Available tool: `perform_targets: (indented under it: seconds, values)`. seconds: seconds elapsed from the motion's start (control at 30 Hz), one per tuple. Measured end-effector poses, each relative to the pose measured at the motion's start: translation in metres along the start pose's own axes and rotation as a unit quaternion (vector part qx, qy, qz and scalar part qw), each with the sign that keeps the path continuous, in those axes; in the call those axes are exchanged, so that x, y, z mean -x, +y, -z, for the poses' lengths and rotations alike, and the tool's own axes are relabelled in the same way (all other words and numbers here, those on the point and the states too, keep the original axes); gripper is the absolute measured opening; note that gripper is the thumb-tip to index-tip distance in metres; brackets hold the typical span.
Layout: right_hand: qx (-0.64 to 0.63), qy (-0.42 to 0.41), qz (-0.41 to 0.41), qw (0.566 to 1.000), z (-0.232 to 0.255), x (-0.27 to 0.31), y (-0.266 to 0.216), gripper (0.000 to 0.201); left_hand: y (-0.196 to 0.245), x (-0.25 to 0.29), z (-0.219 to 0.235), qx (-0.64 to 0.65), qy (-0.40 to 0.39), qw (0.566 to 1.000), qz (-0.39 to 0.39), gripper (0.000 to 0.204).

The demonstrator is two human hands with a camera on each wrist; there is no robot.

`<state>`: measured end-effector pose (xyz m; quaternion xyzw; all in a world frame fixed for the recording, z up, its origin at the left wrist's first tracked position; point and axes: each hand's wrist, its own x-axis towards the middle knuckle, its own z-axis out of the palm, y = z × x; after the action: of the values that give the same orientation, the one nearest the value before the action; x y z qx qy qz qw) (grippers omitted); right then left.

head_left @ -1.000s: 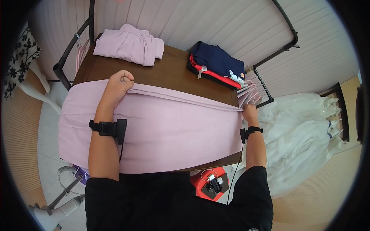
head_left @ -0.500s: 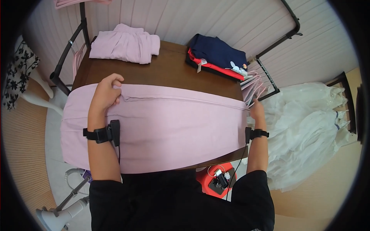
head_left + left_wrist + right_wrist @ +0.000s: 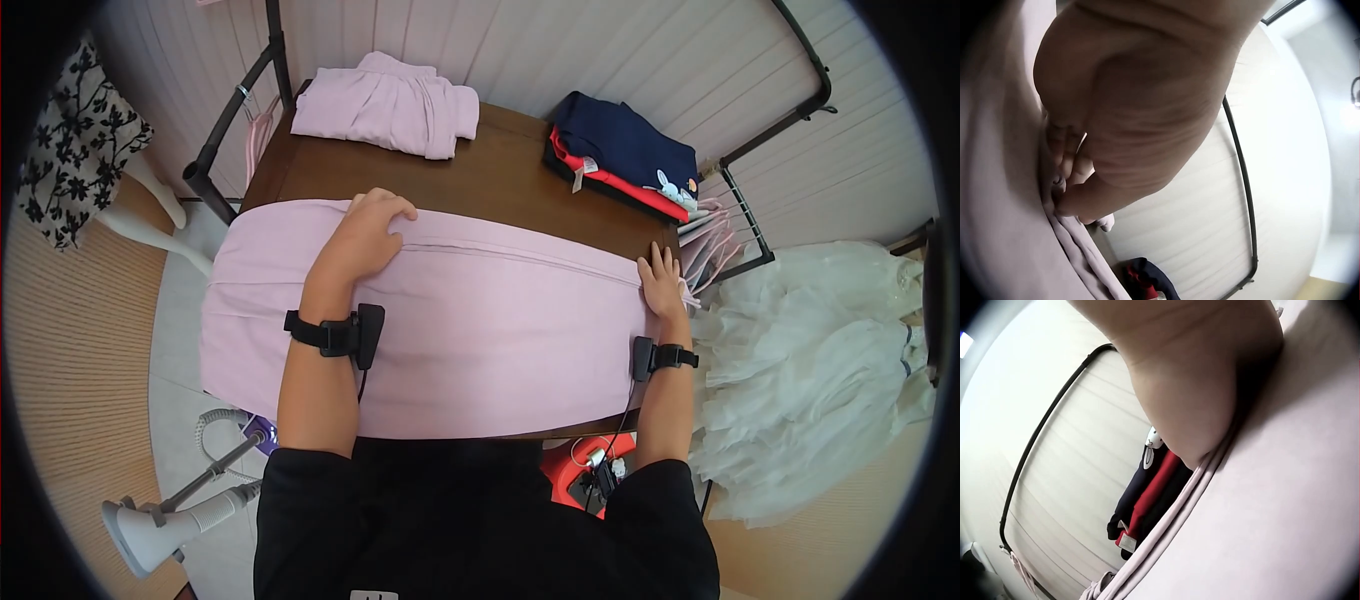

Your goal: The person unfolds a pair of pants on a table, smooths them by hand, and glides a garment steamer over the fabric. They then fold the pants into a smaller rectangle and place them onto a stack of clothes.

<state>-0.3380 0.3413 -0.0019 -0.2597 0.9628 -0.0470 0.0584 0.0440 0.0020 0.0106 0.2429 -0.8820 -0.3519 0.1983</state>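
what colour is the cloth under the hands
The cloth is plain pale pink with a lilac tinge; it shows best in the head view.

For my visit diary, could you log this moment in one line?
left hand: touching pink cloth; right hand: fingers straight, at cloth's right end; pink cloth: spread over table; folded clothes: beyond it

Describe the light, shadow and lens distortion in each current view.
Head view: black rounded corners and curved edges, fairly even light on the lilac cloth; left wrist view: the left hand is in shade, with bright glare toward the right edge; right wrist view: a dark shadow lies under the right hand, and the cloth nearby looks washed out.
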Motion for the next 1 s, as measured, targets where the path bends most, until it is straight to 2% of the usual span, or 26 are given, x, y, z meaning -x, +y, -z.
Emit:
perform_targets:
  seconds: [0.13, 0.23, 0.3, 0.43, 0.57, 0.73, 0.83, 0.87, 0.97, 1.0]
  values:
    - [-0.012, 0.006, -0.004, 1.0, -0.002, 0.0, 0.0, 0.069, -0.006, 0.001, -0.007, -0.021, -0.02, 0.999, -0.027, 0.036]
    - [-0.013, 0.017, -0.008, 1.0, -0.003, 0.002, -0.002, 0.069, 0.0, 0.003, -0.011, -0.09, -0.062, 0.994, -0.027, 0.041]
    - [-0.012, 0.026, -0.002, 1.0, -0.003, 0.004, -0.003, 0.069, 0.016, 0.004, -0.009, -0.14, -0.118, 0.983, -0.019, 0.045]
    - [-0.012, 0.064, -0.011, 0.998, -0.009, 0.004, -0.004, 0.067, 0.009, 0.006, -0.01, -0.151, -0.128, 0.978, -0.062, 0.048]
    - [-0.017, 0.09, -0.021, 0.996, -0.01, 0.009, -0.006, 0.067, 0.014, 0.009, -0.014, -0.19, -0.121, 0.972, -0.068, 0.054]
    - [-0.026, 0.079, -0.003, 0.997, -0.004, 0.005, 0.007, 0.066, 0.014, 0.014, -0.013, -0.225, -0.103, 0.966, -0.076, 0.058]
    - [-0.029, 0.062, -0.069, 0.995, 0.02, 0.007, 0.017, 0.067, 0.012, 0.016, -0.009, -0.237, -0.108, 0.963, -0.073, 0.059]
    - [-0.036, 0.063, -0.073, 0.995, 0.014, -0.005, 0.034, 0.067, 0.01, 0.017, -0.006, -0.24, -0.108, 0.963, -0.064, 0.059]
    - [-0.245, 0.041, -0.032, 0.968, 0.003, -0.019, 0.078, 0.073, 0.007, 0.02, 0.002, -0.24, -0.112, 0.963, -0.056, 0.06]
    - [-0.253, 0.041, -0.037, 0.966, -0.002, -0.017, 0.087, 0.073, 0.008, 0.021, 0.003, -0.247, -0.116, 0.96, -0.06, 0.06]
